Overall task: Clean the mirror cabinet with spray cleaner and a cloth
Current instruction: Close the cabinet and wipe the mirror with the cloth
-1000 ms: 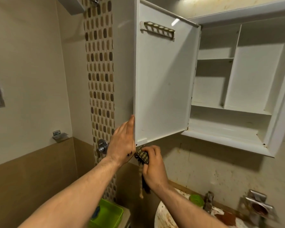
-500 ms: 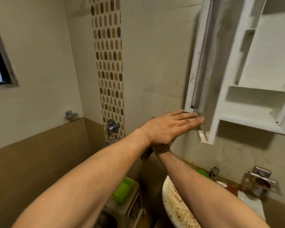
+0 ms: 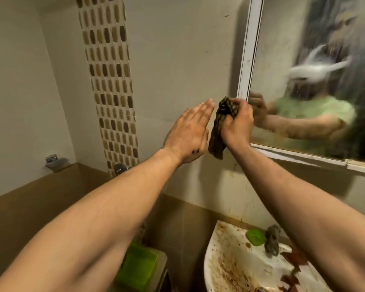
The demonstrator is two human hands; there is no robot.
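The step in hand looks like the wipe of the mirror front - cloth up, glass not yet clearly touched. The right hand (image 3: 237,125) has its fingers (image 3: 243,108) curled tight round a dark checked cloth (image 3: 218,131). One bunched end sticks up just above the fingers and the loose tail hangs down below the fist. Those fingers sit at the lower left corner of the mirror cabinet (image 3: 303,49), right at its white frame (image 3: 248,49). Whether any knuckle or cloth rests on the glass I cannot tell.

The left hand (image 3: 190,133) holds nothing. Its fingers (image 3: 204,110) are straight and pressed together, edge-on, with the tips just beside the top of the cloth and apart from it. The mirror faces the person, so the door appears closed. The glass beyond the right fingers is streaked and cloudy, and motion blur makes it hard to say if it is wet. No spray cleaner shows anywhere in view.

Well below both sets of fingers sits a stained sink (image 3: 230,260).

Next, I judge, the cloth needs spreading flatter against the palm side of the fingers, then carrying rightward past the frame onto the glass and pressing in broad overlapping strokes. The free left fingers could brace the frame edge - a hinged door may swing under pressure. If the glass proves dry, the spray has to be fetched first.
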